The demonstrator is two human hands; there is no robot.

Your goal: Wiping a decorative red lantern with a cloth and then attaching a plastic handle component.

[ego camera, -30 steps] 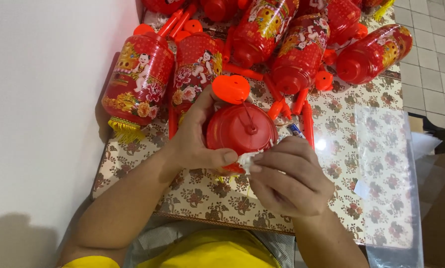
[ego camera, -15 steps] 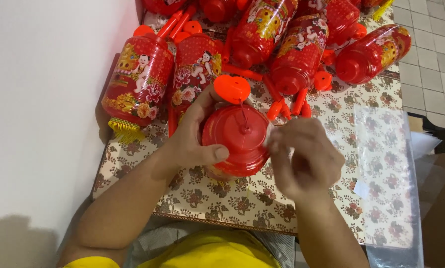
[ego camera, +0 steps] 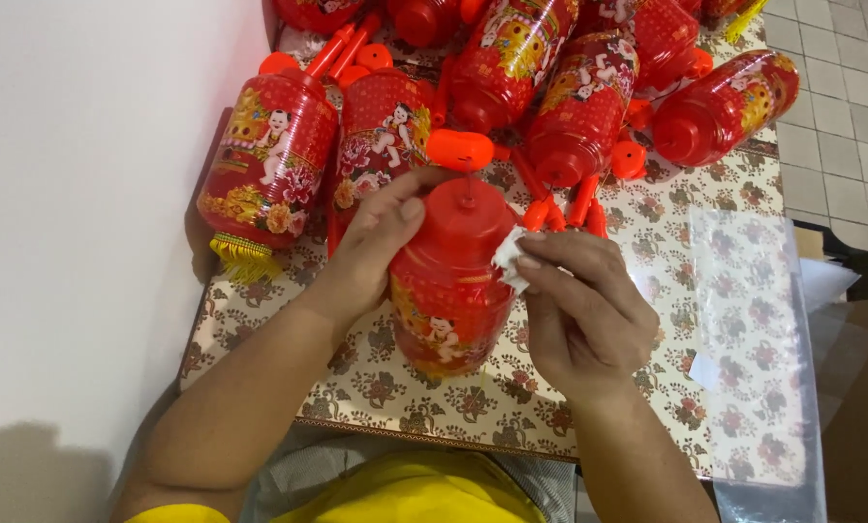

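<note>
Floral-patterned tabletop (ego camera: 647, 291) beneath a red printed plastic lantern (ego camera: 450, 281), gripped by the left hand (ego camera: 376, 247) while right-hand (ego camera: 579, 310) fingertips pinch a small white wad (ego camera: 508, 260) against it; loose grip could drop it onto neighbouring lanterns (ego camera: 269, 155).

Both bare forearms reach forward; left hand (ego camera: 371, 247) is curled with fingers spread, right hand (ego camera: 584, 310) pinches thumb against fingertips.

Both forearms are bare right down to the wrists, no sleeves showing, no watch, no rings on the left hand (ego camera: 371, 254) or the right hand (ego camera: 581, 312). At the bottom edge, a bright yellow garment (ego camera: 405, 494) covers the torso.
</note>
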